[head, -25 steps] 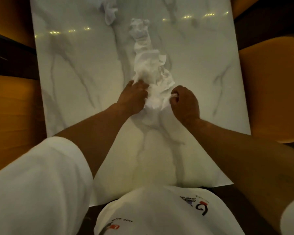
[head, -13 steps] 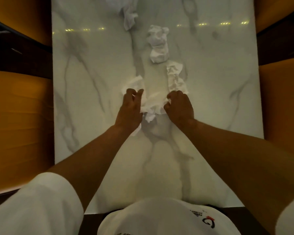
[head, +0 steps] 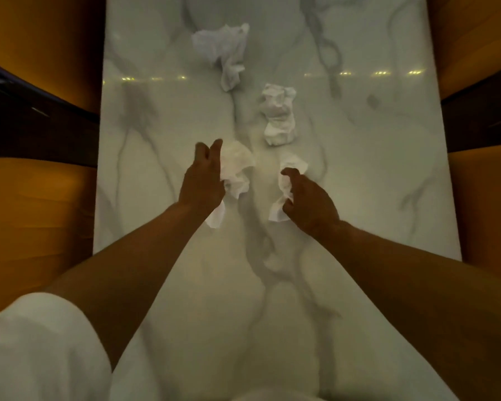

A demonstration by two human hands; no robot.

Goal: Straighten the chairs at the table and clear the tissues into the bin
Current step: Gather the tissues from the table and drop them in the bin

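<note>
Over a white marble table (head: 373, 198), my left hand (head: 201, 178) holds a crumpled white tissue (head: 236, 169), with its forefingers stretched forward and part of the tissue hanging below the palm. My right hand (head: 310, 201) grips a second crumpled tissue (head: 287, 186) between thumb and fingers. Beyond the hands a balled tissue (head: 278, 114) lies on the table. A larger crumpled tissue (head: 223, 50) lies further back. Both hands hover a little apart at the table's middle.
Orange chair seats flank the table: two on the left (head: 38, 227) (head: 41, 39) and two on the right (head: 486, 204) (head: 472, 36), with dark gaps between them. My white sleeve (head: 38, 348) fills the lower left.
The tissue heap that both hands pressed together has split. Each hand now holds its own piece, and the hands have drawn apart and reached forward along the table.
</note>
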